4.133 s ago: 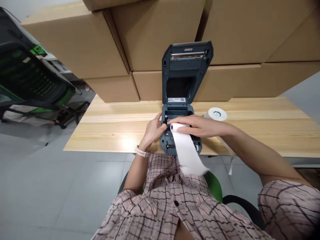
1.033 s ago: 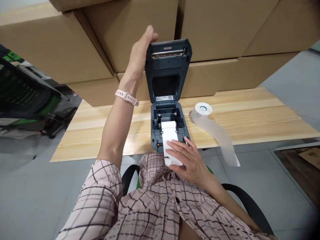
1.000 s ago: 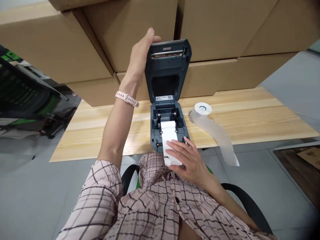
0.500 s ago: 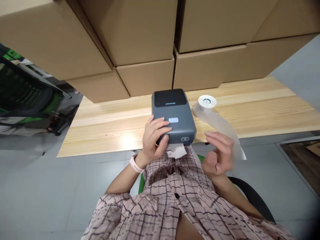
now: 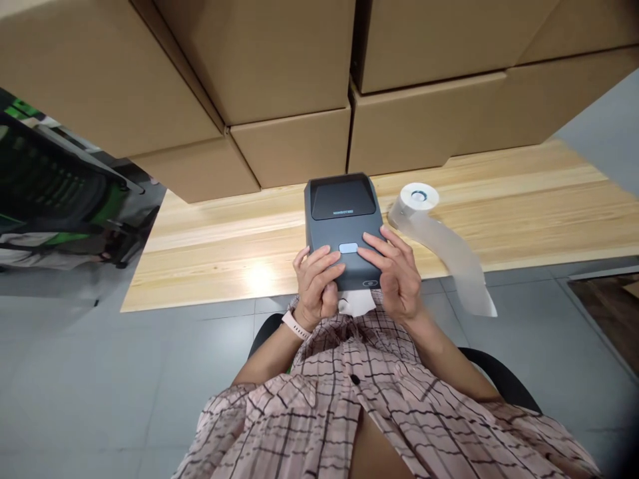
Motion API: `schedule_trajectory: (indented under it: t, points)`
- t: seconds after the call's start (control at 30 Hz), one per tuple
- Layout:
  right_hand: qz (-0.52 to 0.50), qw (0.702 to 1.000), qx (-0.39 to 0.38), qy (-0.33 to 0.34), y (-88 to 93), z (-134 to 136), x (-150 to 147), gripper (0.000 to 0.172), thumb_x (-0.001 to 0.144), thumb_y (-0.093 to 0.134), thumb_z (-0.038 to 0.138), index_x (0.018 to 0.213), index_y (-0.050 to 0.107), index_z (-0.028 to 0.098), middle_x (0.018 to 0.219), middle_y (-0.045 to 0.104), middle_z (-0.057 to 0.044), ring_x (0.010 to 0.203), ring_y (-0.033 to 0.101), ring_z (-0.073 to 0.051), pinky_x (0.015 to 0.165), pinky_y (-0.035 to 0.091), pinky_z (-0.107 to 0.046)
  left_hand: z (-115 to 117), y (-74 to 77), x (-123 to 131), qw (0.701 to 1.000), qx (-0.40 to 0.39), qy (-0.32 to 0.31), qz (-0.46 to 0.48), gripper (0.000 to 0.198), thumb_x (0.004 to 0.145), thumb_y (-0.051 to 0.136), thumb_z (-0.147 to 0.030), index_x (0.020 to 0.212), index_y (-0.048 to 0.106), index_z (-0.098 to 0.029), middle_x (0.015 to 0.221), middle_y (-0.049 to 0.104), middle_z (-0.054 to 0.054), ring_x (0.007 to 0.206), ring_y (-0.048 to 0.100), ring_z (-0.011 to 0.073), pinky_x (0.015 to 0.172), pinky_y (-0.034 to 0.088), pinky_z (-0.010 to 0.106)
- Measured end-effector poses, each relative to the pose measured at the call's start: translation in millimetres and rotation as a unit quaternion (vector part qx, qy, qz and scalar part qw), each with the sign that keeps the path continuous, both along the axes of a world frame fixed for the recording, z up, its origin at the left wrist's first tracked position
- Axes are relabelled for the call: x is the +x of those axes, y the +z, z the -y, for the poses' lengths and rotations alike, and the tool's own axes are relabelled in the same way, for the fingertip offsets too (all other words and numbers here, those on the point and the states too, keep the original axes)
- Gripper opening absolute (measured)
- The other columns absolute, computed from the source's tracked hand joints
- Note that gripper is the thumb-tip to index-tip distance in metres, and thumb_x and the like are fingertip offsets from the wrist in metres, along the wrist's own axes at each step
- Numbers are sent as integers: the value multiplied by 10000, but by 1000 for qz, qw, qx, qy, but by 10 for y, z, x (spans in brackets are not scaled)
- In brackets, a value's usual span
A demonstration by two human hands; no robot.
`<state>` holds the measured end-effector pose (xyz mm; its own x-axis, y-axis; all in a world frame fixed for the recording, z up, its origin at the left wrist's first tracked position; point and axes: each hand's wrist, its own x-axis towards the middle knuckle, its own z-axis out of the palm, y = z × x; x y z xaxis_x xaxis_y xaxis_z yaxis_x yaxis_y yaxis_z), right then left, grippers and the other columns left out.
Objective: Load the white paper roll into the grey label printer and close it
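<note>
A dark grey label printer (image 5: 344, 229) sits near the table's front edge, with a pale button on its lid and a short white paper strip (image 5: 357, 303) sticking out at the front. My left hand (image 5: 319, 283) grips the printer's front left corner, fingers on the lid and thumb at the front face. On the front right corner, my right hand (image 5: 398, 276) holds the printer in much the same way, its fingertips beside the button; its thumb is partly hidden. Right of the printer stands a roll of white labels (image 5: 418, 197), its loose end trailing over the table's front edge.
Large cardboard boxes (image 5: 289, 148) are stacked along the back of the wooden table (image 5: 214, 253). To the left is a black mesh office chair (image 5: 54, 179). A dark brown surface (image 5: 606, 313) lies at the far right, on the floor side.
My right hand has moved left from the air beside the label tail onto the printer's front right corner. My left hand stays on the printer, its fingers slightly shifted.
</note>
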<state>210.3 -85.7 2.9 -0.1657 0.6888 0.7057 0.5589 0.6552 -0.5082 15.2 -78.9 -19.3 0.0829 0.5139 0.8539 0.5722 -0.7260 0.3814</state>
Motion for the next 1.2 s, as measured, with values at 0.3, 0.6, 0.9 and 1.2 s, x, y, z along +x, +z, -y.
schedule_trajectory:
  t: [0.3, 0.6, 0.9, 1.2]
  points:
    - [-26, 999, 18, 6, 4, -25, -36, 482, 1109, 298, 332, 1394, 683, 284, 1460, 696, -41, 1507, 518, -290, 1241, 437, -587, 579, -309, -58, 995, 24, 68, -75, 428, 836, 745, -505, 1240, 710, -369, 1355, 635, 74, 1452, 442, 322, 1303, 273, 557]
    - [5, 1000, 1, -22, 46, -29, -34, 532, 1117, 230, 396, 1351, 698, 299, 1412, 713, -40, 1479, 535, -293, 1223, 438, -592, 446, -349, -1, 991, -1, 107, -85, 294, 933, 638, -241, 996, 802, -477, 1078, 728, 34, 1323, 495, 271, 1307, 210, 582]
    - [120, 993, -1, -14, 373, -142, -25, 447, 1126, 315, 450, 1220, 738, 341, 1469, 685, 3, 1475, 514, -314, 1301, 219, -658, 468, -299, -22, 997, -5, 76, -31, 555, 931, 684, -441, 1464, 550, -361, 1521, 556, 97, 1457, 470, 303, 1254, 344, 549]
    - [63, 995, -58, 53, 229, -236, 21, 477, 1133, 294, 477, 1196, 735, 305, 1670, 501, 19, 1636, 316, -304, 1326, 213, -665, 288, -85, 25, 969, -186, -29, 160, 672, 1077, 300, -566, 1686, 316, -283, 1744, 361, 77, 1628, 313, 319, 1346, 270, 538]
